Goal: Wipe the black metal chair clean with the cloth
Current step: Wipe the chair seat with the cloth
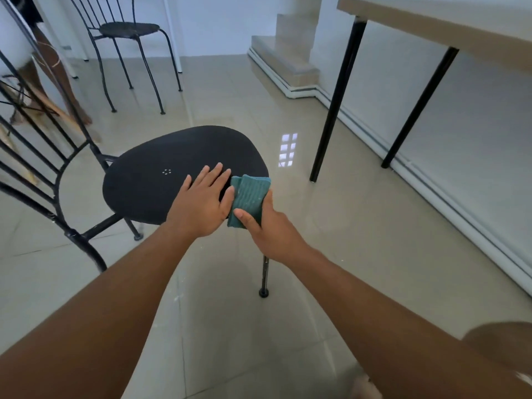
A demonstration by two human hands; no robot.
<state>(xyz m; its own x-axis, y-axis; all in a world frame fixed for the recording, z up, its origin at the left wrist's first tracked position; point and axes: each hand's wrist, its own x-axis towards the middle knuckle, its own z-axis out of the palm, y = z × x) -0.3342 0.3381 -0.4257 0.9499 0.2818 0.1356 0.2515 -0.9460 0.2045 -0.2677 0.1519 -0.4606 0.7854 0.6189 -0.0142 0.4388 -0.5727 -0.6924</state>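
Note:
The black metal chair point(161, 174) stands on the tiled floor in front of me, its seat facing up and its barred backrest at the left. My left hand point(201, 200) lies flat on the near right part of the seat, fingers straight. Right beside it, my right hand point(267, 226) grips a folded teal cloth point(249, 197) at the seat's right edge, thumb across the cloth's near end.
A second black chair point(129, 30) stands at the back left, with a person's legs point(54, 82) beside it. A light table on black legs point(339, 96) is at the right, near the wall. Steps point(285, 59) rise at the back.

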